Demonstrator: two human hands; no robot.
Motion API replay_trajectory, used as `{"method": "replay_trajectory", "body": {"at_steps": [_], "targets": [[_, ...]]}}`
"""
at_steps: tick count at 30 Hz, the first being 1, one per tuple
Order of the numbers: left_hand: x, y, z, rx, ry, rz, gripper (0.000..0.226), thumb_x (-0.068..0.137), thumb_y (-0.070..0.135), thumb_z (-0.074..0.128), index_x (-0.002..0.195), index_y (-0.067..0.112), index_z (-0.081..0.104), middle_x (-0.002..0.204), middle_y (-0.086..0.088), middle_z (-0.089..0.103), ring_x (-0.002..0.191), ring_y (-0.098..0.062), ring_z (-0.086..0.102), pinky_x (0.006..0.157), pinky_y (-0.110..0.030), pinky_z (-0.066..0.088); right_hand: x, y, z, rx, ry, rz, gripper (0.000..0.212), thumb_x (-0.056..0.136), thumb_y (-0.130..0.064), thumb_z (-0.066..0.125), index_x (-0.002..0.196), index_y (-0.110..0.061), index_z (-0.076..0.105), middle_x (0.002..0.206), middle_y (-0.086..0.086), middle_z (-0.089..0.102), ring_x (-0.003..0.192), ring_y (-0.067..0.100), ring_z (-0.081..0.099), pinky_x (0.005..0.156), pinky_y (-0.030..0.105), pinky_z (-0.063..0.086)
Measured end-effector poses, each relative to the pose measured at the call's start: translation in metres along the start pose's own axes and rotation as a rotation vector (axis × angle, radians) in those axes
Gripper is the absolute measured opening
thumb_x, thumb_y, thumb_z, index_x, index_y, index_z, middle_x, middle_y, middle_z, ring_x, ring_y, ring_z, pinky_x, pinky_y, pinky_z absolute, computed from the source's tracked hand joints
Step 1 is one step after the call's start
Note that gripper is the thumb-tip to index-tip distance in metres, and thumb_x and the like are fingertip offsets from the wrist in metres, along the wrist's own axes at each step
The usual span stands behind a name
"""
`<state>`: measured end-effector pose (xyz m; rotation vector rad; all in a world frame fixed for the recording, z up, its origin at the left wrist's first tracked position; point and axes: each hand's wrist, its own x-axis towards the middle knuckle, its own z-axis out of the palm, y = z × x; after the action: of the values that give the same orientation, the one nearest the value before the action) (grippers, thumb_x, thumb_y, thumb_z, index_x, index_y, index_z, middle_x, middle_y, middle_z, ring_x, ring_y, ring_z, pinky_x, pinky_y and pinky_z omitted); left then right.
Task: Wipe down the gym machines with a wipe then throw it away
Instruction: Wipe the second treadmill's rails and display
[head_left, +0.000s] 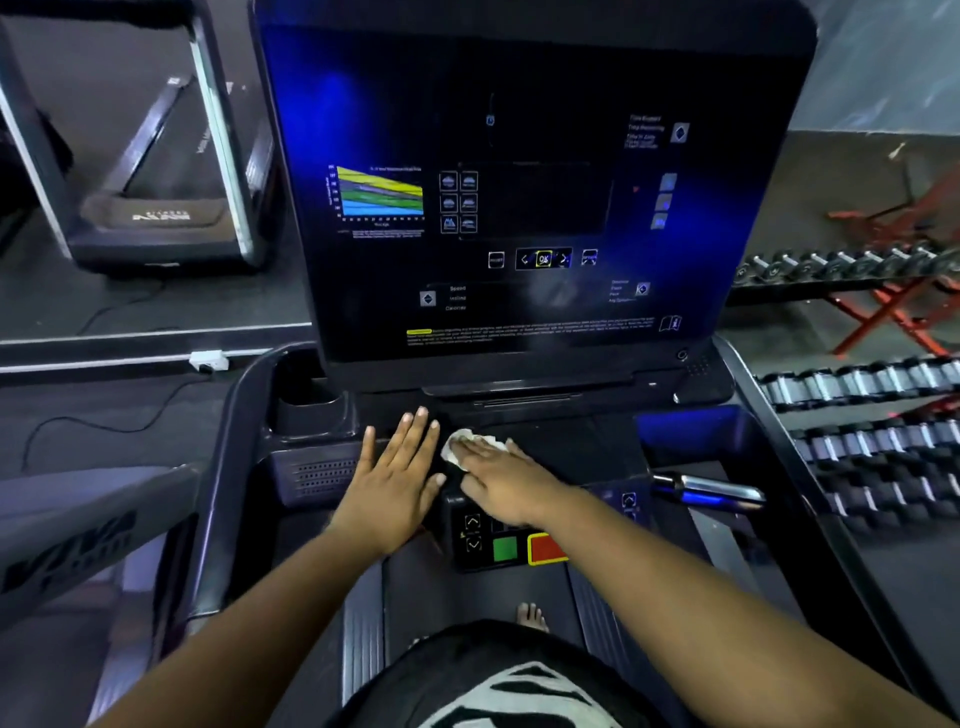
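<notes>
I stand on a treadmill facing its big black console screen (535, 182). A crumpled white wipe (460, 447) lies on the dark ledge just below the screen. My right hand (506, 483) presses flat on the wipe, fingers pointing left, covering most of it. My left hand (397, 470) rests flat and empty on the ledge right beside it, fingers spread and pointing up. Below my hands is the control pad (506, 540) with a green button, a red button and arrow keys.
A cup holder (306, 402) sits left of the ledge, a tray recess (691, 436) on the right, a chrome handlebar (711, 491) below it. Another treadmill (156, 208) stands at the back left. Dumbbell racks (872, 415) line the right side.
</notes>
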<state>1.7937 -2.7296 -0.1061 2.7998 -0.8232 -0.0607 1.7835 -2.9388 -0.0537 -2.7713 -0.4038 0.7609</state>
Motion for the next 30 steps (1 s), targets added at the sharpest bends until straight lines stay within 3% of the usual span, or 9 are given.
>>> {"method": "replay_trajectory", "body": {"at_steps": [3,5,9,14,16,18,21,24,30], "targets": [[-0.003,0.002,-0.002,-0.076,-0.042,-0.039,0.074,0.102,0.059,0.007,0.163,0.019,0.004,0.17,0.001,-0.009,0.156,-0.013,-0.013,0.126,-0.053,-0.007,-0.008,0.026,-0.008,-0.105,-0.025,0.09,0.067,0.104,-0.059,0.026,0.162,-0.033,0.006,0.17,-0.011,0.003,0.155,0.008,-0.001,0.119,0.061,-0.011],[-0.002,0.005,-0.004,-0.118,-0.07,-0.055,0.075,0.099,0.061,0.001,0.162,0.021,-0.003,0.169,0.004,-0.017,0.155,-0.011,-0.02,0.125,-0.05,-0.012,-0.019,0.048,-0.011,-0.108,-0.015,0.205,0.083,0.092,-0.081,0.02,0.161,-0.037,0.008,0.169,-0.014,0.005,0.156,0.01,0.003,0.115,0.067,-0.011],[-0.005,0.007,0.003,-0.235,-0.091,-0.097,0.084,0.094,0.067,-0.006,0.163,0.021,-0.003,0.167,0.007,-0.019,0.153,-0.008,-0.022,0.125,-0.045,-0.015,-0.031,0.041,-0.01,-0.107,0.11,0.383,0.124,0.061,-0.1,0.003,0.157,-0.027,0.032,0.163,0.002,0.029,0.15,0.023,0.026,0.117,0.069,0.001],[-0.01,0.002,0.012,-0.373,-0.082,-0.129,0.106,0.08,0.084,-0.018,0.163,0.02,0.0,0.166,0.008,-0.016,0.154,-0.008,-0.017,0.126,-0.045,-0.01,-0.009,-0.028,0.017,0.057,0.296,0.18,0.086,0.079,-0.088,0.028,0.129,-0.025,0.057,0.136,0.001,0.052,0.13,0.025,0.046,0.119,0.054,0.022],[-0.01,0.0,0.011,-0.425,-0.099,-0.135,0.105,0.082,0.087,-0.011,0.163,0.021,-0.002,0.166,0.009,-0.018,0.154,-0.007,-0.018,0.126,-0.043,-0.011,-0.009,-0.042,0.032,0.003,0.402,0.148,0.076,0.085,-0.079,0.029,0.127,-0.022,0.056,0.124,0.002,0.055,0.119,0.025,0.051,0.112,0.048,0.036],[-0.009,-0.001,0.011,-0.461,-0.123,-0.159,0.095,0.089,0.081,0.005,0.163,0.023,-0.005,0.166,0.012,-0.019,0.153,-0.005,-0.018,0.126,-0.04,-0.011,-0.021,-0.042,0.045,-0.039,0.494,0.085,0.064,0.092,-0.069,0.034,0.132,-0.023,0.052,0.125,0.001,0.054,0.118,0.024,0.051,0.107,0.045,0.042],[-0.01,-0.001,0.01,-0.468,-0.111,-0.173,0.084,0.097,0.067,0.019,0.163,0.022,-0.005,0.166,0.011,-0.018,0.154,-0.006,-0.017,0.126,-0.037,-0.011,-0.04,-0.03,0.054,-0.104,0.381,-0.009,0.09,0.087,-0.08,0.031,0.155,-0.02,0.031,0.155,0.003,0.037,0.145,0.022,0.032,0.124,0.046,0.019],[-0.011,0.0,0.01,-0.461,-0.082,-0.144,0.086,0.094,0.07,0.013,0.163,0.021,-0.003,0.166,0.01,-0.016,0.154,-0.005,-0.017,0.125,-0.034,-0.012,-0.028,-0.028,0.033,-0.088,0.175,0.025,0.12,0.069,-0.097,0.021,0.161,-0.02,0.013,0.169,0.004,0.014,0.155,0.021,0.013,0.126,0.048,0.001],[-0.012,0.001,0.008,-0.455,-0.071,-0.106,0.086,0.093,0.069,0.012,0.164,0.02,0.004,0.168,0.008,-0.013,0.155,-0.008,-0.013,0.126,-0.04,-0.01,0.003,-0.006,-0.004,-0.12,-0.058,0.074,0.114,0.076,-0.093,0.028,0.162,-0.026,-0.005,0.17,-0.005,-0.005,0.156,0.014,-0.001,0.12,0.063,-0.01]]}}
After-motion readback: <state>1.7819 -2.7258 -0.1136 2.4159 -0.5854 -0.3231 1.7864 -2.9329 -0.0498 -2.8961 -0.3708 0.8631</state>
